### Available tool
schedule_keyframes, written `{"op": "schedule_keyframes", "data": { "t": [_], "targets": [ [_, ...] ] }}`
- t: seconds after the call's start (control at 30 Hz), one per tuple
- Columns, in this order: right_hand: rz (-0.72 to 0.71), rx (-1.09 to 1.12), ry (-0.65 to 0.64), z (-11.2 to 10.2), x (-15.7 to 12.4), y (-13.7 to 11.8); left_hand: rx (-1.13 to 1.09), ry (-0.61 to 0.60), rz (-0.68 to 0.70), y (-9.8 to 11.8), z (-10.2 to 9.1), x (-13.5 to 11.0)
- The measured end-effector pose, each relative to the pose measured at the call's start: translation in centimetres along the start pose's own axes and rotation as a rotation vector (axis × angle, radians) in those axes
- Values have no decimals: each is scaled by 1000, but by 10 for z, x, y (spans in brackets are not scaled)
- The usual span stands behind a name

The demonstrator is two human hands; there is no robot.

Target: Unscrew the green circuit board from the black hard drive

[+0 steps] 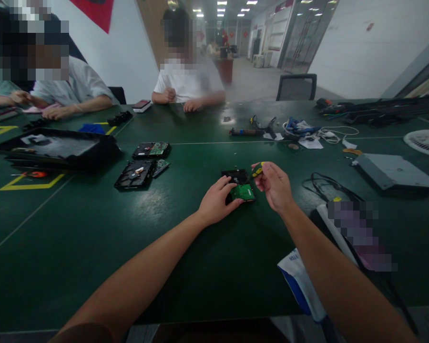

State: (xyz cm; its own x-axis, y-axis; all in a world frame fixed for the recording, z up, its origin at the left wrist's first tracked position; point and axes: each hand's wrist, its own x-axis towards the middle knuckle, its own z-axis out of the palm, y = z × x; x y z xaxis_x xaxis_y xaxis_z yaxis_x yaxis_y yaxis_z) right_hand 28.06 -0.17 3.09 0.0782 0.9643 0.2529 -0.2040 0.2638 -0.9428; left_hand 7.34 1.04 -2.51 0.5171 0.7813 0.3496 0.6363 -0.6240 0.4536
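A hard drive (243, 192) with a green circuit board lies on the green table in front of me. My left hand (219, 200) steadies it, thumb along the near edge and fingers over its left side. Part of the drive is hidden beneath that hand. My right hand (274, 186), just right of the drive, is closed around a yellow-and-black screwdriver (258, 169). The screwdriver's shaft cannot be made out. At the far side of the drive, a black part (236, 175) shows beyond my left fingers.
To the left lie two more hard drives, one with its board up (152, 149) and one black (135, 175), beside a loose circuit board (160, 167). A black tray (57, 147) stands farther left. At right are a grey metal box (396, 171) and cables (329, 183). People sit opposite.
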Motion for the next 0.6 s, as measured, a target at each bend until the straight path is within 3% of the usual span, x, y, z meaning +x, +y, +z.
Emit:
{"op": "schedule_keyframes", "data": {
  "t": [0.27, 0.6],
  "targets": [
    [2, 118, -32, 2, 0, 2, 6, -6, 0, 1, -1, 0],
    [-8, 48, -20, 1, 1, 3, -3, 4, 7, -1, 0, 1]
  ]
}}
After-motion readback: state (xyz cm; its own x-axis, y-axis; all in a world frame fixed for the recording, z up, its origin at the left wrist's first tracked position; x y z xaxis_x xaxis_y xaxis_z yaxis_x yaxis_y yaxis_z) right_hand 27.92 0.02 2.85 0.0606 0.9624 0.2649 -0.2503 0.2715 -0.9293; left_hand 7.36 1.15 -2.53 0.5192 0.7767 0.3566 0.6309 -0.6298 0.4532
